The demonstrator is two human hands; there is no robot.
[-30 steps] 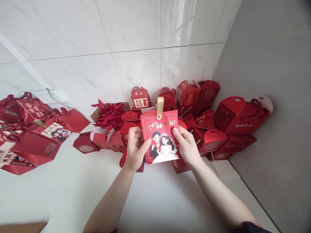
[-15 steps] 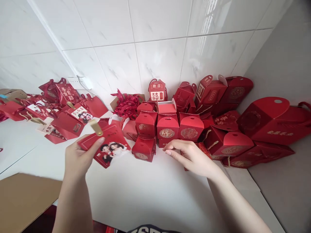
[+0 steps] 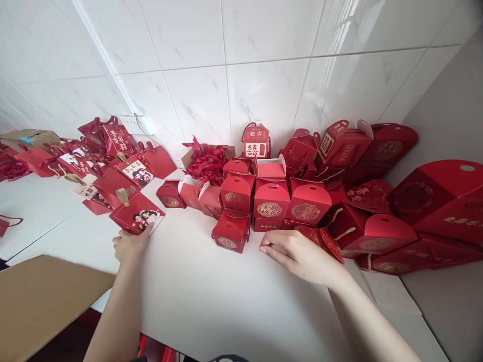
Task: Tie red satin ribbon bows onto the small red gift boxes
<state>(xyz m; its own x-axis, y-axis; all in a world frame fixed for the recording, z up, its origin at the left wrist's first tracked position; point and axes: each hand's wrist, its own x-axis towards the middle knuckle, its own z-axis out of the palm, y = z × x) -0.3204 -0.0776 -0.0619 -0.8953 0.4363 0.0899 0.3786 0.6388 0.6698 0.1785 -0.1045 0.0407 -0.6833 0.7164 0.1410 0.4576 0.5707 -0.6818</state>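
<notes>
My left hand (image 3: 130, 246) grips the lower edge of a red gift bag (image 3: 128, 213), its thumb near the printed cartoon couple. The bag has a gold ribbon loop on top and stands on the white table among similar bags. My right hand (image 3: 292, 251) hovers low over the table, fingers curled together, with nothing visible in them. Just beyond it is a red candy box (image 3: 232, 232) with a round gold emblem, and further boxes are stacked behind, including a red box with gold lettering (image 3: 269, 203).
Dark red ribbons (image 3: 207, 163) lie heaped near the tiled wall. Larger red boxes (image 3: 437, 201) pile up at the right. A red bag with a couple print (image 3: 138, 171) stands at the left. A cardboard flap (image 3: 49, 301) juts in at lower left, and a power strip (image 3: 136, 124) sits by the wall.
My left hand has lowered the gift bag leftward onto the table beside the other bags. The right hand stays curled near the boxes. The view has shifted slightly left.
</notes>
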